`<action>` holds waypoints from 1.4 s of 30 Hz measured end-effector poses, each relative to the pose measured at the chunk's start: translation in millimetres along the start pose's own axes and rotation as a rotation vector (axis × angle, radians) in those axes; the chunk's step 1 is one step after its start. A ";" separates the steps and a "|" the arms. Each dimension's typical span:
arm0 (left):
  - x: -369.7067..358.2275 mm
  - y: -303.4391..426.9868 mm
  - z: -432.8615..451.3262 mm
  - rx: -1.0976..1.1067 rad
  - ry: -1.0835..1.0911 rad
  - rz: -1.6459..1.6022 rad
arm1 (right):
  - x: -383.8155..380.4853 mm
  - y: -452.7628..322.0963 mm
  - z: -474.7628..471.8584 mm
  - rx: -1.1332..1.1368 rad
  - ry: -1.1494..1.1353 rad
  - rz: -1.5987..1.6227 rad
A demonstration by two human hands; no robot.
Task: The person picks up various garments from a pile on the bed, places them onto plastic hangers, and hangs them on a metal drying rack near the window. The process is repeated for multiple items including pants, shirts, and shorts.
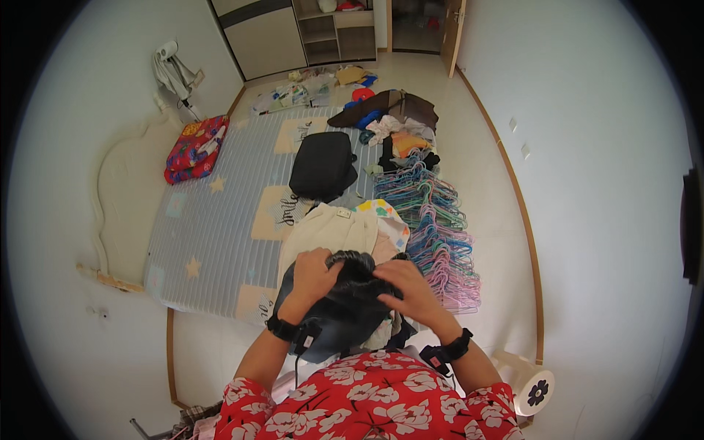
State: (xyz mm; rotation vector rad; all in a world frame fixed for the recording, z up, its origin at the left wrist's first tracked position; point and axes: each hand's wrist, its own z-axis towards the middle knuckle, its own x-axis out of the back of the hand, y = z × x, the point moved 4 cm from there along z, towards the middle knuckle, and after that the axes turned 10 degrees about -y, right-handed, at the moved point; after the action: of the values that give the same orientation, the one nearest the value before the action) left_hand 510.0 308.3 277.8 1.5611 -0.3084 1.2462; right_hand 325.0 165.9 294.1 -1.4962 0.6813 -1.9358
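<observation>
A dark, shiny garment [346, 311] with a gathered edge lies before me at the near end of the bed. My left hand [317, 276] grips its edge on the left, the fingertips partly hidden in the cloth. On the right side of the same edge is my right hand [404, 289], thumb and fingers apart; whether it pinches the cloth I cannot tell. Beyond the garment lie cream trousers or shorts [330, 228] and a white cloth with coloured shapes [388, 220]. Many plastic hangers [440, 236] in pink, blue and green are heaped along the bed's right side.
A black bag [323, 165] rests mid-bed on the striped sheet [220, 247]. Folded red patterned bedding [198, 148] is at the far left. Piled clothes [407, 110] lie at the far right corner. A white stool [531, 385] stands at the lower right, near the wall.
</observation>
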 end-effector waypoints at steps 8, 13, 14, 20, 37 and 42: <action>11.8 14.8 -15.8 0.077 -0.049 -0.437 | -0.7 0.4 -1.7 -0.080 0.002 -0.199; 6.5 29.4 -10.8 0.103 -0.006 -0.777 | 22.0 -3.8 -19.0 -0.259 0.088 -0.136; 0.5 34.2 -7.6 0.118 0.018 -0.898 | 28.4 7.7 -28.4 -0.265 0.104 -0.183; -57.4 33.2 13.2 0.151 -0.008 -0.853 | 46.0 36.9 -52.2 -0.309 0.288 -0.218; -234.9 -65.5 -4.6 0.747 -0.238 0.081 | -20.3 375.2 -239.9 -0.929 0.309 0.291; -265.8 -52.9 -12.4 0.642 -0.094 0.173 | -82.1 429.3 -280.9 -1.078 0.163 0.265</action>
State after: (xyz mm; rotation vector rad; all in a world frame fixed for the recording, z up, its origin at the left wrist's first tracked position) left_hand 429.7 237.2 28.6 2.1788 -0.1021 1.4978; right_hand 129.5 -61.4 -130.1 -1.6585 2.0977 -1.5112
